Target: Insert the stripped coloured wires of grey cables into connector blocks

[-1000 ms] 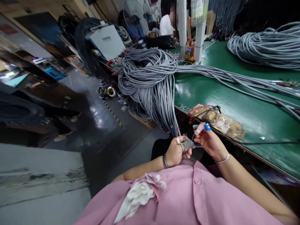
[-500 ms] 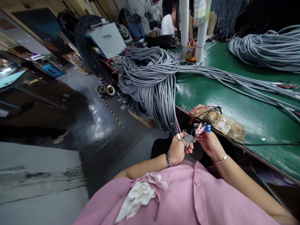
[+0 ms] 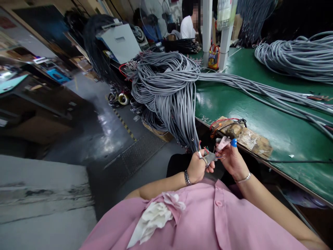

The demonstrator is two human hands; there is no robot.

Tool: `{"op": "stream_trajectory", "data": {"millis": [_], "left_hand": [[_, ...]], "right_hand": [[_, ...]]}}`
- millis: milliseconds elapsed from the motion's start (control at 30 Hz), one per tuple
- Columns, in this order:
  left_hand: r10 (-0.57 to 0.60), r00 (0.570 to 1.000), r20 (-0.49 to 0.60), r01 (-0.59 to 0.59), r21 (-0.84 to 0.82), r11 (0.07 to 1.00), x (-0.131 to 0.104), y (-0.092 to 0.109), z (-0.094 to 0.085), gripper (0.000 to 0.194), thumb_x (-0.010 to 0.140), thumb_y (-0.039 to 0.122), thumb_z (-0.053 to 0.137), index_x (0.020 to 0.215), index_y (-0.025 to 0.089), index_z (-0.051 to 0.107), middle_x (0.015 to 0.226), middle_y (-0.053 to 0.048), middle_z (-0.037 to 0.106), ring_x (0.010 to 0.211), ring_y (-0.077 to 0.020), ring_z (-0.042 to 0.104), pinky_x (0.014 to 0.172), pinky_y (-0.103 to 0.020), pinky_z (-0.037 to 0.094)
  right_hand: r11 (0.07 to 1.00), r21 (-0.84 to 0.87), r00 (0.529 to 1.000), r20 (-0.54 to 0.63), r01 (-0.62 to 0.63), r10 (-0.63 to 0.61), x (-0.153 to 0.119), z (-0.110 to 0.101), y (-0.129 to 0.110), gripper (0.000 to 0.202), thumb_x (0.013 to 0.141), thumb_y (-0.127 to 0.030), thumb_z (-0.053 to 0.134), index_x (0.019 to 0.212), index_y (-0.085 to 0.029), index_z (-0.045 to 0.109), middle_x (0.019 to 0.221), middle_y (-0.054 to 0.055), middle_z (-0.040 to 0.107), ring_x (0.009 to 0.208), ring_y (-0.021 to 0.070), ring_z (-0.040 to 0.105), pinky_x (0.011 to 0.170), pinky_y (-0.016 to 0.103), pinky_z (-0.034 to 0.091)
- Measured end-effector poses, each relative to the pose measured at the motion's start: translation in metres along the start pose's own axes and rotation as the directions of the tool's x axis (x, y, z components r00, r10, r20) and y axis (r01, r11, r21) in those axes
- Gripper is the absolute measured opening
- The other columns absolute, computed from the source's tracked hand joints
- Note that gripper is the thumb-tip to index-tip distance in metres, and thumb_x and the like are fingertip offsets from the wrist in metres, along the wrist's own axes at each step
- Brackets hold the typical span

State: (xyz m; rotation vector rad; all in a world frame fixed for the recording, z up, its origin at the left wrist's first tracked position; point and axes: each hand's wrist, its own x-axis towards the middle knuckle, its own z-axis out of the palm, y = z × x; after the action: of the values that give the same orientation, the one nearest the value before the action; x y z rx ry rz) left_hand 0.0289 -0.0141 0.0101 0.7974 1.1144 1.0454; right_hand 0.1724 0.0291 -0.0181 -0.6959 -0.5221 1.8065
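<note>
My left hand (image 3: 197,166) is closed around the stripped end of a grey cable (image 3: 194,133), its thumb wrapped in a grey covering. Thin coloured wires (image 3: 206,150) fan out above that thumb, and others (image 3: 220,157) stick out past its tip toward the right. Close beside it, my right hand (image 3: 234,160) has its fingers bent together at these wires; the exact pinch point is too small to see clearly. A blue cap covers one of its fingertips, and a pale pink wrap is on another finger.
Big coils of grey cable (image 3: 166,74) hang over the end of the green table (image 3: 262,121). A taped wooden block (image 3: 252,140) with red and black leads lies at its edge. Another coil (image 3: 299,57) rests at right. Behind the posts sits a person in white (image 3: 187,27).
My right fingers have turned and drawn closer together, so the pink wrap shows more broadly. The wires at my left thumb have shifted; my left hand has barely moved.
</note>
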Motion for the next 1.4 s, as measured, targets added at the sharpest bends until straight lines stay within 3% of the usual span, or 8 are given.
{"op": "stream_trajectory", "data": {"millis": [233,433,600,767,1067,1400], "left_hand": [[0.026,1.0,-0.01,-0.026,0.001,1.0,-0.004,0.001,-0.006,0.034,0.072,0.042,0.069,0.063,0.015,0.051,0.05,0.001,0.058,0.036,-0.0073,0.05,0.035,-0.017,0.03],[0.058,0.995,-0.075,-0.06,-0.025,0.998,0.0,0.003,0.001,0.033,0.071,0.043,0.069,0.065,0.016,0.051,0.049,0.002,0.057,0.036,-0.0066,0.049,0.035,-0.017,0.028],[0.044,0.996,-0.076,-0.047,-0.032,0.998,0.004,0.007,0.007,0.034,0.072,0.044,0.068,0.065,0.016,0.049,0.048,0.003,0.056,0.035,-0.0063,0.048,0.035,-0.017,0.027],[0.021,0.998,-0.066,-0.021,0.002,1.0,0.004,0.006,0.01,0.033,0.072,0.044,0.067,0.066,0.016,0.05,0.048,0.003,0.056,0.035,-0.0067,0.048,0.034,-0.017,0.029],[0.024,0.999,-0.049,-0.021,0.05,0.999,0.006,0.001,0.009,0.033,0.075,0.044,0.065,0.064,0.016,0.049,0.047,0.002,0.056,0.034,-0.0069,0.048,0.033,-0.017,0.029],[0.053,0.997,-0.052,-0.05,0.056,0.997,-0.004,-0.002,-0.003,0.035,0.075,0.046,0.066,0.064,0.016,0.051,0.049,0.002,0.056,0.035,-0.0065,0.047,0.035,-0.017,0.031]], "right_hand": [[0.992,-0.103,0.992,0.086,-0.079,0.088,-0.005,-0.002,-0.012,0.048,0.081,-0.065,0.051,0.085,-0.02,0.068,0.079,0.004,0.062,0.065,0.0134,0.053,0.061,0.025,0.047],[0.987,-0.162,0.999,0.045,0.009,-0.002,-0.006,0.007,-0.011,0.027,0.081,-0.046,0.064,0.074,-0.02,0.064,0.071,0.0,0.058,0.063,0.0122,0.051,0.059,0.024,0.046],[0.997,-0.073,1.0,-0.016,-0.005,0.003,-0.003,0.004,-0.009,0.034,0.082,-0.054,0.06,0.081,-0.021,0.068,0.077,0.002,0.063,0.068,0.0135,0.056,0.06,0.025,0.049],[0.999,-0.028,0.998,-0.058,-0.029,0.027,-0.001,0.001,-0.011,0.024,0.078,-0.045,0.068,0.083,-0.022,0.07,0.081,0.001,0.068,0.07,0.0144,0.059,0.064,0.026,0.051],[1.0,0.03,0.997,-0.076,0.003,-0.001,0.001,0.004,-0.007,0.025,0.074,-0.043,0.073,0.084,-0.021,0.071,0.081,0.002,0.07,0.065,0.013,0.058,0.062,0.026,0.05],[0.996,0.03,0.996,0.047,-0.08,0.078,-0.006,-0.01,-0.005,0.037,0.081,-0.06,0.056,0.085,-0.025,0.068,0.089,0.001,0.068,0.075,0.014,0.06,0.065,0.027,0.05]]}}
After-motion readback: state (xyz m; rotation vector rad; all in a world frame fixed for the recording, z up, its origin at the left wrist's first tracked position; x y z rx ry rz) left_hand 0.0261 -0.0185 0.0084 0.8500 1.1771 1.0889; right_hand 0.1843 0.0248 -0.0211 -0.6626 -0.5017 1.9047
